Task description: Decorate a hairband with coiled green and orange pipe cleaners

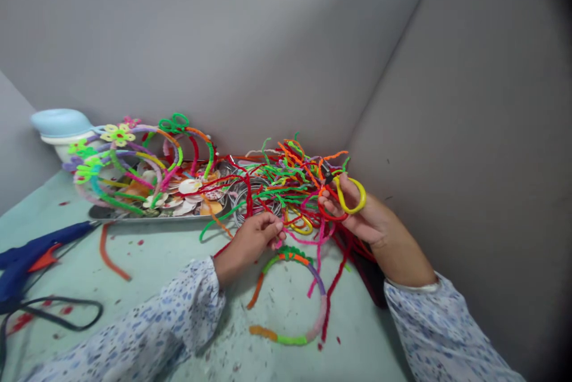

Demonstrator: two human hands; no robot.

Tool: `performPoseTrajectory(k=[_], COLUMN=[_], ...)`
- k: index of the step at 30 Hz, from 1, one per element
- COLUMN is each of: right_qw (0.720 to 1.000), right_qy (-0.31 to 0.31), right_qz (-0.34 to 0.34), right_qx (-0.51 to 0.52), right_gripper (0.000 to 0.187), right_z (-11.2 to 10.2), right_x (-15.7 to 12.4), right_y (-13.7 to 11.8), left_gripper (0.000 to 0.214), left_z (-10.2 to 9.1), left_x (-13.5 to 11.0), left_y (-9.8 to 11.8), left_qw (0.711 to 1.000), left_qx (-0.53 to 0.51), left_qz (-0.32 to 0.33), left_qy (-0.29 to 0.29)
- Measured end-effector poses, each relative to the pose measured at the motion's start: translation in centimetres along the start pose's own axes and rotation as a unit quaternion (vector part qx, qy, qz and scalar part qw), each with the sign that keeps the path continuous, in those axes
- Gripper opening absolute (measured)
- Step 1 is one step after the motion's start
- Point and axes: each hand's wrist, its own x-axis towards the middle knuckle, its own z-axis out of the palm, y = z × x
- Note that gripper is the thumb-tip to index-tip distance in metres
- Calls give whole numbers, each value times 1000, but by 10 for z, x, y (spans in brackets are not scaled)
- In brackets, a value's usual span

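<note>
My left hand (255, 238) is closed, pinching the top of a headband wrapped in multicoloured pipe cleaners (292, 295) that lies on the pale green table (156, 263). My right hand (357, 212) is raised beside a tangled heap of red, green and orange pipe cleaners (286, 182), its fingers holding a yellow pipe-cleaner loop (353, 197) together with a red one. Both arms wear blue-patterned white sleeves.
A metal tray (147, 214) at the back left holds several finished headbands (129, 158) and paper flowers. A blue glue gun (31, 254) with a black cord lies at the left edge. A light blue lidded pot (62, 126) stands behind. Grey walls close in at the back and right.
</note>
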Motion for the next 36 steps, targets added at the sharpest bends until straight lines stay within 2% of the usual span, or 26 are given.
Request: performPoseTrajectory(k=[3, 10, 17, 22, 25, 28, 32, 36], right_qw=[1000, 1000, 997, 998, 998, 994, 989, 978], right_qy=[16, -1, -6, 6, -33, -58, -51, -94], right_qz=[-2, -4, -5, -21, 3, 28, 9, -8], right_qx=[11, -14, -82, -65, -56, -93, -140, -186], right_gripper=[23, 24, 27, 30, 26, 22, 17, 19], right_z=[3, -3, -7, -3, -2, -4, -6, -3], right_x=[-2, 0, 0, 0, 0, 1, 0, -5], right_y=[-1, -1, -3, -4, -7, -8, -3, 0], left_gripper=[21, 22, 19, 19, 19, 17, 17, 15], left_z=[-1, -2, -4, -5, -5, -5, -6, -5], left_x=[0, -1, -1, -1, -1, 0, 1, 0], left_y=[0, 4, 8, 8, 7, 6, 5, 6], left_qw=[1000, 999, 999, 998, 998, 998, 998, 998], left_qx=[13, 25, 23, 37, 39, 39, 41, 30], left_qz=[3, 17, 16, 13, 10, 15, 18, 15], left_qy=[6, 14, 41, 49, 52, 48, 47, 48])
